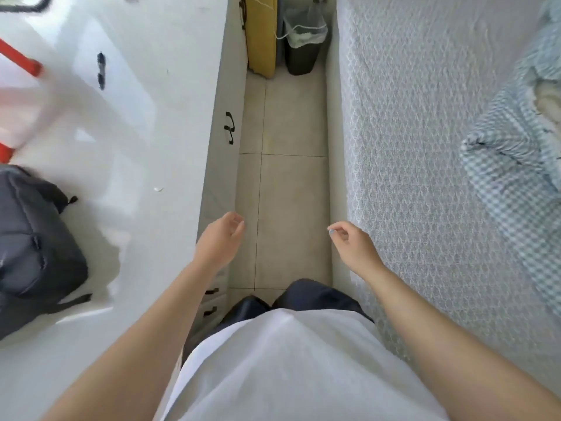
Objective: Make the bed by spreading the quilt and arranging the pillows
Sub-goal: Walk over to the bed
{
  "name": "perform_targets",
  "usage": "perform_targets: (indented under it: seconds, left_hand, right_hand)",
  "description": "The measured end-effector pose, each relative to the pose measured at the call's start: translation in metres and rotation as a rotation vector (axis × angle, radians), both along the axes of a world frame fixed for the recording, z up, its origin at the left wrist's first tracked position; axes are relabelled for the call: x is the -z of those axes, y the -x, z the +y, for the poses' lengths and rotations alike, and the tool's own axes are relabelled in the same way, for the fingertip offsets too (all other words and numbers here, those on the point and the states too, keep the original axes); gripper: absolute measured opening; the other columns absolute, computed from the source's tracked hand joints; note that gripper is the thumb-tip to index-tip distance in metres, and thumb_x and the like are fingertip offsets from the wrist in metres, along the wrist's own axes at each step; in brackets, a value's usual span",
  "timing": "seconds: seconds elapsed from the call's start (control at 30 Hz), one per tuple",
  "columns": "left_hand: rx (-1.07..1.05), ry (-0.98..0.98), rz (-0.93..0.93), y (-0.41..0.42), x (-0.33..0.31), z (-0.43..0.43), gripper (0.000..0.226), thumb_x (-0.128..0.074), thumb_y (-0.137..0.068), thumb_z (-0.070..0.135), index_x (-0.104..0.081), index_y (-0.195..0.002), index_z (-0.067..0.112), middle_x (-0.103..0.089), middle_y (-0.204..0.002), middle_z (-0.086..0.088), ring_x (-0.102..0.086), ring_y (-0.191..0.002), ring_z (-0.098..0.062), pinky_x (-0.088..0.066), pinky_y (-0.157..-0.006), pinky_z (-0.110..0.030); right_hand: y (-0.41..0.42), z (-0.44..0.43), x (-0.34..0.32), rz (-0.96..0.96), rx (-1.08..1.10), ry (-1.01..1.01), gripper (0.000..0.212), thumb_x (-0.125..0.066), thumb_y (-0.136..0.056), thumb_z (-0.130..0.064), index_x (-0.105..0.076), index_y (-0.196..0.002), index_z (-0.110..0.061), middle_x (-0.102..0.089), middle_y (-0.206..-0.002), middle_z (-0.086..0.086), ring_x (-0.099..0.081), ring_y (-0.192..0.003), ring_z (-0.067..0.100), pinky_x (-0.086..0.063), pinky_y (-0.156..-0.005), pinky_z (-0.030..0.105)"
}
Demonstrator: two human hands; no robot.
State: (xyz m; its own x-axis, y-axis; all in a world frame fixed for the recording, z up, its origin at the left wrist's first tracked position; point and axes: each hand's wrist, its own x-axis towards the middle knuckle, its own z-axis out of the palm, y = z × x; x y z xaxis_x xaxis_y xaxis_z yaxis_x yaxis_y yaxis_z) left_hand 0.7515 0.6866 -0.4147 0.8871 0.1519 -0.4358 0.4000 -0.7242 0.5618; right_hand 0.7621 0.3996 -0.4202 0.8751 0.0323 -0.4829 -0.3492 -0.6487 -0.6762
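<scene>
We stand beside the bed (409, 147), left hand (220, 238) and right hand (353, 247) loosely curled and empty, while the quilt (513, 165) lies bunched, unspread, and no pillows are visible.

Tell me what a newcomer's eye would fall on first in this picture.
The left hand and right hand hang empty, loosely curled, over a narrow tiled floor strip. To the right lies the bed in a white patterned sheet, with the blue checked quilt bunched at the picture's right edge. On the white counter to the left sits a dark backpack.
</scene>
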Motion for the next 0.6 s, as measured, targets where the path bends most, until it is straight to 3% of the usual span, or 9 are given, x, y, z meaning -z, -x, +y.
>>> perform_targets:
  seconds: [0.17,0.3,0.47,0.6]
  left_hand:
    - [0.136,0.128,0.046,-0.115,0.017,-0.015,0.026,-0.047,-0.098,0.032,-0.061,-0.114,0.017,-0.066,-0.105,0.001,-0.061,-0.089,-0.016,-0.043,-0.068,-0.028]
    - [0.283,0.152,0.051,-0.215,0.025,-0.056,0.026,-0.047,-0.098,0.03,-0.061,-0.115,0.016,-0.066,-0.103,0.0,-0.063,-0.09,-0.017,-0.044,-0.068,-0.026]
    - [0.431,0.13,0.092,-0.331,0.021,-0.119,0.023,-0.046,-0.097,0.026,-0.062,-0.113,0.021,-0.064,-0.101,0.007,-0.061,-0.092,-0.012,-0.044,-0.068,-0.025]
    - [0.534,0.131,0.104,-0.421,0.021,-0.161,0.021,-0.046,-0.097,0.025,-0.062,-0.11,0.022,-0.063,-0.096,0.009,-0.059,-0.087,-0.01,-0.043,-0.07,-0.025]
  right_hand:
    - [-0.069,-0.024,0.007,0.027,0.211,-0.033,0.019,-0.043,-0.1,-0.027,-0.061,-0.102,-0.024,-0.065,-0.105,-0.007,-0.06,-0.102,0.011,-0.044,-0.082,0.024]
    - [-0.138,-0.054,0.017,0.039,0.315,-0.034,0.026,-0.043,-0.1,-0.031,-0.062,-0.107,-0.015,-0.068,-0.107,0.003,-0.063,-0.102,0.019,-0.05,-0.09,0.036]
    - [-0.23,-0.102,0.025,0.065,0.431,-0.027,0.017,-0.046,-0.099,-0.033,-0.06,-0.106,-0.026,-0.066,-0.109,-0.003,-0.06,-0.104,0.014,-0.044,-0.08,0.026]
    - [-0.285,-0.134,0.021,0.113,0.507,-0.004,0.026,-0.046,-0.1,-0.033,-0.06,-0.116,-0.019,-0.063,-0.116,-0.002,-0.058,-0.111,0.015,-0.043,-0.086,0.026]
